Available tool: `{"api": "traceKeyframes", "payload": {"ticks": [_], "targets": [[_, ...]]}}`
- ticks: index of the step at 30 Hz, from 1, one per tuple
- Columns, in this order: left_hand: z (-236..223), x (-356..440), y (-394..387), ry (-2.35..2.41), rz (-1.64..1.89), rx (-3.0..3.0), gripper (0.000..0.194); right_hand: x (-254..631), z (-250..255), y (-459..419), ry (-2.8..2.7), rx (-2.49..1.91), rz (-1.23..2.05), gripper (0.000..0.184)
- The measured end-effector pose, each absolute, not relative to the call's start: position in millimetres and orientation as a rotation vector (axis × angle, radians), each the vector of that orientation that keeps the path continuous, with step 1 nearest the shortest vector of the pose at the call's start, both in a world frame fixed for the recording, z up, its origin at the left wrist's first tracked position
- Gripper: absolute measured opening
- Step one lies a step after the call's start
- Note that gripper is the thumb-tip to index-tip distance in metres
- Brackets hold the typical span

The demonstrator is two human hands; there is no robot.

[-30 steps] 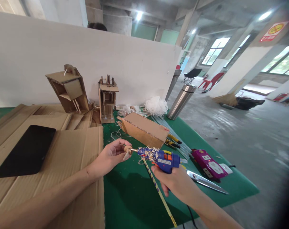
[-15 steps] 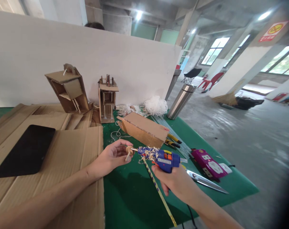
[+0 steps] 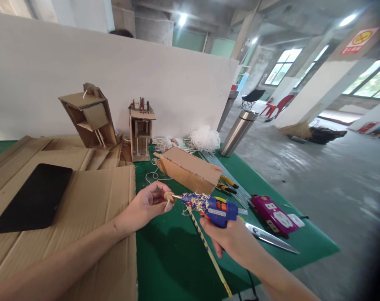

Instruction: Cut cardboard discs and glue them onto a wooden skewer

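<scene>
Pinched between the fingertips of my left hand (image 3: pixel 152 202) is a small round cardboard piece (image 3: pixel 169 196) with a short pale stick on it. My right hand (image 3: pixel 229 238) is wrapped round the handle of a blue hot glue gun (image 3: pixel 213 207), its barrel strewn with pale shreds. The metal nozzle touches or almost touches the cardboard piece; I cannot tell which. A clear glue stick pokes from the gun's back end. Below the gun, a spotted yellow strip (image 3: pixel 209 248) lies on the green table (image 3: pixel 168 267).
A cardboard box (image 3: pixel 190 167) lies behind the gun. Scissors (image 3: pixel 271 239) and a purple power strip (image 3: pixel 274 215) are at right, near a steel flask (image 3: pixel 240 133). Two cardboard models (image 3: pixel 91 119) stand at the back. A black tablet (image 3: pixel 33 198) rests on cardboard sheets (image 3: pixel 96 200) at left.
My left hand and the cardboard piece have shifted very slightly left and up. The glue gun has stayed almost in place, its nozzle still at the piece.
</scene>
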State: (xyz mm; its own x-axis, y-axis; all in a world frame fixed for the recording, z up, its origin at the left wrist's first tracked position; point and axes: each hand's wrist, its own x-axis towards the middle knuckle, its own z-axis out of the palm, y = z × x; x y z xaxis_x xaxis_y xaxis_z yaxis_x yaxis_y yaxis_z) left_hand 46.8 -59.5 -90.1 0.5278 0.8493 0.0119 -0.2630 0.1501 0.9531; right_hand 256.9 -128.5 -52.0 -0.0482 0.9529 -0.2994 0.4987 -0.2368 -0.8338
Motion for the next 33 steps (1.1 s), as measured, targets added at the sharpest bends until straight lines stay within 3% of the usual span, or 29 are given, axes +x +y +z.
{"api": "traceKeyframes", "payload": {"ticks": [19, 33], "targets": [[-93, 45, -58, 0.648, 0.894, 1.068, 0.036, 259, -56, -128, -1.511, -1.744, 1.245, 0.035], [-92, 45, -57, 0.64, 0.907, 1.093, 0.034, 263, -70, -125, -1.501, -1.719, 1.271, 0.025]]}}
